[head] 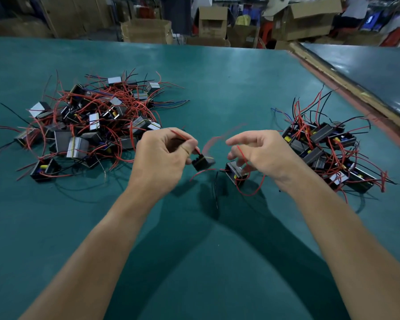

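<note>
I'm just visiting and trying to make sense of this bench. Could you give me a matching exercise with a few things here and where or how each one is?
Things:
1 left pile
2 right pile
3 boxes
4 left hand

States:
a pinches a black module
b beyond the table
c loose tangle of wires
d packed side by side

Pairs: 1-c; 2-d; 3-b; 4-a

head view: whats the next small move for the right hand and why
Probably swing the right hand rightward and set its small black box-shaped module on the neater pile of black modules there: the module hangs above the green table in that grip, red wire draped over the fingers, and the left hand grips another black module.
</note>
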### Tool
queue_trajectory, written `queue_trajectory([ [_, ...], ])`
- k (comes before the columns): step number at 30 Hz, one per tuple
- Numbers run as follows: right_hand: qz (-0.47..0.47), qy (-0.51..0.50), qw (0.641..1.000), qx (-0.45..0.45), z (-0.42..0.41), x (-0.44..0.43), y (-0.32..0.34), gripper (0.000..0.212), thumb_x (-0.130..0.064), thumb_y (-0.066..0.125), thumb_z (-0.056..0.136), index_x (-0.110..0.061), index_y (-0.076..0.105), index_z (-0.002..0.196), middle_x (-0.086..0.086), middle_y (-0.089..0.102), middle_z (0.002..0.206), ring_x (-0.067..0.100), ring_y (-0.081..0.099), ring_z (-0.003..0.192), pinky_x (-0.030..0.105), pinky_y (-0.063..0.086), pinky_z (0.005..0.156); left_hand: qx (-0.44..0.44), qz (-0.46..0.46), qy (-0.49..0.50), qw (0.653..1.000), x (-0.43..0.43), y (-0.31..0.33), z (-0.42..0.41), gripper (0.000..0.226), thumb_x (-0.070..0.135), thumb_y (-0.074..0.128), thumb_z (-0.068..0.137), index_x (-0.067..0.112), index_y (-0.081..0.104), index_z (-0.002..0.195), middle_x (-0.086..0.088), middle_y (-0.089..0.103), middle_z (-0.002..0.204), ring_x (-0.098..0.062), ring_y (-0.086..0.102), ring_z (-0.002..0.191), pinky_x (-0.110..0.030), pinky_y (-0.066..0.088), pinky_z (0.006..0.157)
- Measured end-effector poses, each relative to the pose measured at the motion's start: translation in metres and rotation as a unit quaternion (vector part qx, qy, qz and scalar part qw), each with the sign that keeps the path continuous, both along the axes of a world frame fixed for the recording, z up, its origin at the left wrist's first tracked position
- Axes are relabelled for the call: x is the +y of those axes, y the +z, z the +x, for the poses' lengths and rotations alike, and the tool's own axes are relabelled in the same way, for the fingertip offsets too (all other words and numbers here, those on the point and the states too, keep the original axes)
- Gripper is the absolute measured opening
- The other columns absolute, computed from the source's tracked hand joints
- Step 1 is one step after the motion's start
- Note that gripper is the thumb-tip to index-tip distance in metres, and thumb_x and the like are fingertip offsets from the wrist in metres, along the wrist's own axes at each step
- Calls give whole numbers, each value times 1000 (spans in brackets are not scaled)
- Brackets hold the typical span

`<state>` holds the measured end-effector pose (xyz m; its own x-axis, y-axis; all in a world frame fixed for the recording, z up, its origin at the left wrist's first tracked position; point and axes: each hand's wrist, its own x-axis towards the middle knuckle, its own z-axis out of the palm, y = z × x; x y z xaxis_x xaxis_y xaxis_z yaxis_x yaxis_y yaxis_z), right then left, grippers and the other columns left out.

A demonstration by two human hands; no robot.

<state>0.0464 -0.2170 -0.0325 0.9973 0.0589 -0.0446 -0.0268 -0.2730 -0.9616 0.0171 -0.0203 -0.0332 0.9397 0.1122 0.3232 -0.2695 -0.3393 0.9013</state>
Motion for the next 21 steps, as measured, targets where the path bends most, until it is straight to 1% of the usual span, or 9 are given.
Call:
queue_trajectory([
  [2, -108, -12, 994, -31, 2, -1, -7, 27, -20, 78, 84, -16, 68, 109, -7, 68, 70, 6, 58, 55, 22, 49, 61, -24, 38, 52, 998, 5, -2, 3, 20, 13, 70, 89, 23, 69, 71, 11, 66, 58, -8, 61, 50, -27, 52, 55],
  [4, -219, 13, 975, -45, 2, -2, -11, 40, -33, 84, 74, -27, 68, 110, -8, 66, 81, 8, 56, 61, 27, 49, 72, -51, 84, 73, 993, 7, -4, 3, 17, 16, 71, 88, 24, 70, 73, 13, 65, 59, -6, 60, 52, -27, 52, 58],
  [7, -332, 58, 940, -59, -1, -1, -12, 25, -34, 82, 74, -35, 72, 97, -12, 64, 80, 5, 55, 63, 24, 47, 73, -81, 143, 82, 983, 6, -6, 0, 11, 17, 71, 86, 24, 74, 77, 10, 68, 64, -12, 62, 58, -31, 53, 62],
  [9, -303, 70, 947, -84, -1, 1, -10, 18, -19, 74, 81, -27, 74, 96, -5, 63, 74, 14, 53, 61, 24, 44, 68, -90, 178, 90, 976, 5, -6, -2, 8, 20, 71, 86, 23, 75, 79, 13, 66, 62, -6, 57, 54, -27, 47, 58],
  [11, -217, 81, 968, -96, -2, 3, -7, 22, -2, 66, 85, -19, 74, 98, 8, 61, 74, 18, 49, 61, 23, 42, 61, -90, 200, 97, 971, 6, -6, -2, 7, 22, 71, 85, 24, 75, 80, 16, 63, 60, -2, 52, 50, -24, 41, 57],
  [14, -137, 97, 982, -93, -4, 2, -1, 27, 7, 60, 88, -17, 71, 93, 15, 56, 74, 18, 46, 62, 19, 43, 56, -32, 231, 60, 971, 6, -7, -1, 5, 24, 71, 84, 25, 76, 81, 8, 72, 72, -14, 65, 67, -33, 53, 70],
  [17, -128, 122, 981, -79, -5, 1, -2, 18, -6, 65, 92, -17, 72, 80, 14, 63, 71, 11, 52, 62, 21, 46, 65, 31, 255, 2, 967, 2, -8, -2, 7, 26, 72, 84, 26, 75, 78, 12, 70, 67, -10, 65, 69, -30, 53, 72],
  [20, -158, 131, 975, -82, -5, 1, -5, 21, -22, 70, 92, -15, 71, 72, 3, 63, 62, 5, 46, 54, 22, 39, 56, 52, 255, -17, 965, 2, -8, -2, 9, 29, 72, 82, 27, 73, 73, 14, 64, 59, -5, 60, 61, -23, 48, 64],
  [21, -167, 132, 973, -91, -4, 1, -5, 22, -22, 68, 93, -12, 73, 73, 8, 64, 61, 7, 46, 55, 27, 38, 54, 55, 251, -20, 966, 2, -8, -2, 10, 29, 72, 81, 26, 72, 72, 12, 65, 60, -7, 60, 61, -23, 47, 64],
])
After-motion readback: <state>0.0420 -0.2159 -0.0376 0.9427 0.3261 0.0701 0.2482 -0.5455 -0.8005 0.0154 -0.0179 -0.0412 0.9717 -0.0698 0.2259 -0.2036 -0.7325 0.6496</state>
